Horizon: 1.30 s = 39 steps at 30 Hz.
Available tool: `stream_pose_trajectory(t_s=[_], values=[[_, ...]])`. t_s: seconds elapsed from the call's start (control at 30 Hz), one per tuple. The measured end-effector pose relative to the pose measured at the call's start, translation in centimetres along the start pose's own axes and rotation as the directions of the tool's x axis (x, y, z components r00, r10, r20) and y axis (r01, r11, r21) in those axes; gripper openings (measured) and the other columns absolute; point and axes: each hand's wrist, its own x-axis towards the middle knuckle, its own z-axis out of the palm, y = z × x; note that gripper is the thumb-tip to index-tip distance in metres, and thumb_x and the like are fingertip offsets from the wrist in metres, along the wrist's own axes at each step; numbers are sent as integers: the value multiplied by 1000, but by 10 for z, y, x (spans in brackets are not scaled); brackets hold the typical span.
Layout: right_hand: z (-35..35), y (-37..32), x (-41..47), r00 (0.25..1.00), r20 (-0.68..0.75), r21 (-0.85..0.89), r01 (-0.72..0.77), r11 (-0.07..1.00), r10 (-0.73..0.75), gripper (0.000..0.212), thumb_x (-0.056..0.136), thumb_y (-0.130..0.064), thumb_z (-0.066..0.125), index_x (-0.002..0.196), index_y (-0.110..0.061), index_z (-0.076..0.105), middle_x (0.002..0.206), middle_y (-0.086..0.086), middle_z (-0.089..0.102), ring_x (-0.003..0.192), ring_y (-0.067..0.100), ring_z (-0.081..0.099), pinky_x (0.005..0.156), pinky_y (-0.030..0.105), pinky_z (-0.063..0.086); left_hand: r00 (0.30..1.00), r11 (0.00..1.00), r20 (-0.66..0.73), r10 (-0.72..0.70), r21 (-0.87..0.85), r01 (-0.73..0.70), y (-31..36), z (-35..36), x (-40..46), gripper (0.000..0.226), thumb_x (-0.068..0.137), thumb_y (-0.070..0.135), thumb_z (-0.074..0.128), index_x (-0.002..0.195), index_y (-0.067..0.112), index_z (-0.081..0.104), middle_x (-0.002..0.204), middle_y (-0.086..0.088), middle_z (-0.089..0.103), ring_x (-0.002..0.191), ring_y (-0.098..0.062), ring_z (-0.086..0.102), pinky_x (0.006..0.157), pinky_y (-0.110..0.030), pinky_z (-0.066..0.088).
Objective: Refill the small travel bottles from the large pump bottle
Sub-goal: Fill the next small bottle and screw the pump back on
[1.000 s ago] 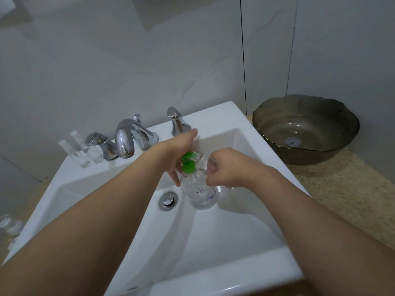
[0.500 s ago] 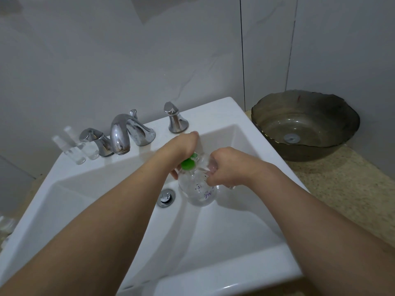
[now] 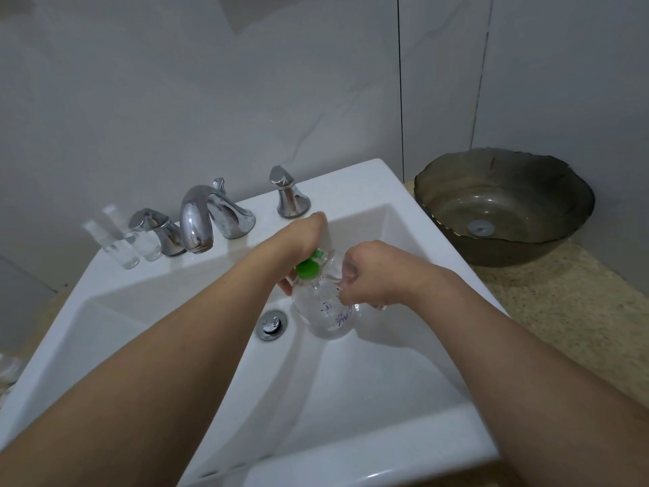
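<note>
Evidently both hands work over the white ceramic sink basin point(image 3: 351, 398) so that any spill lands inside it. The left hand point(image 3: 302, 240) curls over the green pump head point(image 3: 308, 268) of the large clear plastic pump bottle point(image 3: 325, 309), which stands or hangs just beside the chrome drain plug point(image 3: 271, 324). The right hand point(image 3: 374, 272) closes around a small clear travel bottle point(image 3: 346, 267), held against the pump's outlet, likely to catch the liquid. Two more small clear travel bottles point(image 3: 121, 240) wait on the rim by the chrome faucet point(image 3: 203, 219). Purple handwriting marks the big bottle, too blurred to read.
</note>
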Motion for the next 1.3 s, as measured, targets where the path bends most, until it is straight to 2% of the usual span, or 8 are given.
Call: stream_pose_trajectory(t_s=[0.1, 0.23, 0.43, 0.67, 0.93, 1.07, 1.2, 1.3], values=[[-3, -1, -1, 999, -44, 13, 32, 999, -31, 16, 67, -25, 66, 79, -26, 55, 79, -5, 65, 38, 7, 57, 36, 15, 38, 993, 996, 109, -48, -67, 56, 3, -10, -6, 89, 86, 83, 27, 129, 11, 57, 115, -16, 67, 101, -45, 65, 81, -60, 56], [-5, -2, -1, 995, -80, 0, 66, 998, -66, 16, 68, -29, 68, 76, -28, 55, 80, -9, 62, 38, 3, 56, 35, 14, 37, 976, 977, 198, -95, -167, 129, 4, -19, -10, 111, 77, 95, 18, 150, 15, 44, 136, -19, 58, 122, -50, 55, 97, -80, 38], [-3, -1, 0, 997, -60, 35, 54, 998, -52, 18, 69, -29, 70, 77, -28, 54, 79, -11, 62, 42, 7, 59, 40, 18, 41, 982, 983, 163, -91, -142, 115, 5, -15, -11, 103, 84, 88, 15, 147, 13, 47, 134, -19, 60, 118, -47, 58, 93, -78, 43], [-1, 2, 2, 1000, -6, -31, -25, 999, 25, 16, 66, -25, 69, 76, -22, 56, 64, 4, 67, 44, 14, 62, 45, 22, 46, 997, 999, -70, 17, -44, -20, 2, 5, -6, 69, 95, 53, 18, 130, 9, 58, 127, -22, 63, 101, -48, 64, 80, -66, 56], [0, 2, 3, 1000, -2, -43, -11, 999, 11, 16, 67, -26, 69, 79, -25, 58, 74, 2, 69, 45, 13, 62, 44, 20, 45, 998, 998, -64, 3, -56, -6, 0, 6, -3, 61, 97, 48, 23, 129, 8, 58, 124, -25, 62, 103, -46, 63, 82, -61, 56], [-2, 1, 2, 1000, -28, -42, 5, 999, -7, 17, 68, -28, 70, 78, -25, 56, 78, -3, 65, 44, 12, 62, 42, 20, 44, 1000, 998, 20, -19, -64, 20, 1, 0, -8, 64, 97, 57, 28, 127, 10, 58, 110, -16, 65, 103, -42, 64, 86, -60, 54], [-5, -2, 0, 996, -69, 4, 51, 999, -51, 17, 68, -29, 69, 77, -29, 54, 80, -11, 62, 44, 10, 62, 41, 19, 44, 956, 979, 277, -93, -151, 139, 4, -19, -12, 90, 89, 80, 35, 150, 15, 41, 136, -18, 60, 122, -48, 57, 99, -77, 37], [-4, -3, 0, 996, -76, 13, 56, 998, -55, 17, 67, -29, 69, 77, -27, 55, 82, -11, 63, 39, 6, 57, 39, 17, 40, 940, 970, 322, -112, -170, 174, 3, -25, -13, 97, 86, 84, 36, 155, 15, 35, 141, -19, 57, 128, -49, 52, 100, -81, 31]])
